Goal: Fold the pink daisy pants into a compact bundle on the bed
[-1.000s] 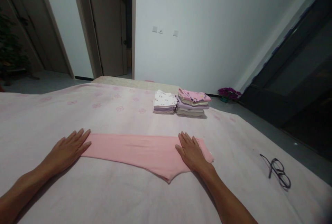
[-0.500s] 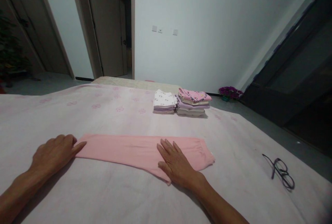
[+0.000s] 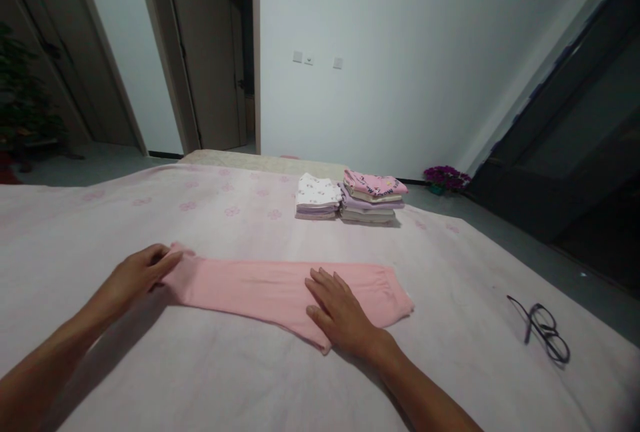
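Pink pants (image 3: 250,285), folded lengthwise with one leg over the other, lie across the bed in front of me. The gathered waistband is at the right, and the leg ends point left. My left hand (image 3: 143,271) pinches the leg ends and holds them raised off the sheet. My right hand (image 3: 345,319) rests flat on the pants near the crotch, fingers stretched out. Part of the cloth beneath this palm is hidden.
Two stacks of folded clothes sit at the far side, one topped with a white patterned piece (image 3: 317,192), the other with a pink printed piece (image 3: 375,184). Black-framed glasses (image 3: 545,332) lie at the right on the pale floral sheet (image 3: 230,379).
My left hand has lifted the leg ends off the sheet and moved them a little to the right and away from me. My right hand has stayed almost in place.
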Motion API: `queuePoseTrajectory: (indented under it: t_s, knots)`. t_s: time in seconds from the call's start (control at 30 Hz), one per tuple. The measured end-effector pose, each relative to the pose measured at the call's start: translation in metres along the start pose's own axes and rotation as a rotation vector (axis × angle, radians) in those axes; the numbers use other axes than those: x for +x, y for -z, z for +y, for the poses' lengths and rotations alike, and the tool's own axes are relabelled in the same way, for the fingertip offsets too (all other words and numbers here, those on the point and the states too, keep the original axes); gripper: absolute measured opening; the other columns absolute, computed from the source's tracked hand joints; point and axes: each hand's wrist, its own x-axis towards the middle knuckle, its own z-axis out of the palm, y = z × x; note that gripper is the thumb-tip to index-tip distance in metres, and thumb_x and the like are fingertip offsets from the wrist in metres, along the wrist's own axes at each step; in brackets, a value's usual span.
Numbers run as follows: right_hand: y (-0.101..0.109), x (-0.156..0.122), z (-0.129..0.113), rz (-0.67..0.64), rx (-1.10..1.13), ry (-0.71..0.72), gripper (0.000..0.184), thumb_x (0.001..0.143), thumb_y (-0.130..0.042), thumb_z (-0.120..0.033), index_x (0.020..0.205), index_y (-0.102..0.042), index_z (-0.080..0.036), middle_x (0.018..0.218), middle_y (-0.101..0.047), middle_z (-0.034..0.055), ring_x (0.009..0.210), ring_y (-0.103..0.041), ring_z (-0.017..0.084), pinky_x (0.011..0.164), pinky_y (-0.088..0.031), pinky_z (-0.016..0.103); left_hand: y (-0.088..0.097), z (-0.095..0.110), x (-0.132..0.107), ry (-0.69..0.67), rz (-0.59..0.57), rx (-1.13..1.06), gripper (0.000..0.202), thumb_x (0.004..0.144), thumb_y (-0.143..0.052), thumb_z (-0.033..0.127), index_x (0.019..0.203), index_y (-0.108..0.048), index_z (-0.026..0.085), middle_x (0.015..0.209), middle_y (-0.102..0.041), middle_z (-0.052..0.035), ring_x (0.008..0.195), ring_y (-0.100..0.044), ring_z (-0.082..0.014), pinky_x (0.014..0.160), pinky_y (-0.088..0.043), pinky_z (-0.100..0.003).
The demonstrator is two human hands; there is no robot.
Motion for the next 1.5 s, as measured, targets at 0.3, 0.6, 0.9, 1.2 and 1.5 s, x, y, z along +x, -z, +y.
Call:
queuePoseTrajectory:
  t_s: [0.3, 0.6, 0.9, 1.2, 1.5]
  knots:
    - [0.009, 0.019, -0.027, 0.101, 1.099, -0.311, 0.047, 0.084, -0.07, -0.048, 0.12, -0.066, -0.018, 0.093, -0.07, 0.0053, 0.076, -0.066, 0.016, 0.069, -0.052, 0.03, -0.069, 0.121, -0.019, -0.13, -0.316, -0.487, 0.049, 0.075, -0.069, 0.064, 0.079, -0.053, 0.019, 0.071, -0.049, 0.0046, 0.06, -0.05, -0.0109, 0.051, -0.045, -0.022]
    - [0.017, 0.028, -0.041, -0.01, 1.408, -0.231, 0.063, 0.078, -0.071, -0.068, 0.117, -0.063, -0.019, 0.082, -0.066, 0.0008, 0.067, -0.061, 0.012, 0.065, -0.049, 0.026, -0.148, 0.15, -0.037, -0.213, -0.477, -0.61, 0.045, 0.082, -0.064, 0.063, 0.081, -0.055, 0.019, 0.071, -0.06, 0.0012, 0.058, -0.056, -0.0121, 0.053, -0.047, -0.024]
    - [0.014, 0.033, -0.035, 0.08, 1.398, -0.311, 0.056, 0.071, -0.08, -0.059, 0.104, -0.057, -0.019, 0.078, -0.061, -0.0015, 0.061, -0.06, 0.011, 0.052, -0.048, 0.022, -0.161, 0.157, -0.043, -0.127, -0.678, -0.745, 0.036, 0.077, -0.073, 0.048, 0.096, -0.067, 0.018, 0.077, -0.069, -0.0011, 0.061, -0.061, -0.0129, 0.06, -0.046, -0.025]
    - [0.035, 0.022, -0.003, 0.201, 1.148, -0.448, 0.027, 0.073, -0.063, -0.036, 0.09, -0.062, -0.015, 0.07, -0.06, -0.0007, 0.052, -0.054, 0.01, 0.042, -0.047, 0.022, -0.127, 0.142, -0.041, -0.381, -0.343, -0.315, 0.036, 0.09, -0.053, 0.047, 0.111, -0.071, 0.023, 0.1, -0.076, -0.006, 0.093, -0.071, -0.0222, 0.081, -0.054, -0.033]
    - [0.07, -0.009, 0.04, 0.364, 0.885, -0.508, 0.029, 0.076, -0.058, -0.04, 0.091, -0.063, -0.016, 0.062, -0.051, -0.0047, 0.047, -0.045, 0.01, 0.037, -0.037, 0.02, -0.153, 0.108, -0.051, -0.837, -0.118, 0.097, 0.034, 0.097, -0.048, 0.033, 0.119, -0.072, 0.024, 0.125, -0.073, -0.0061, 0.122, -0.065, -0.0262, 0.103, -0.054, -0.043]
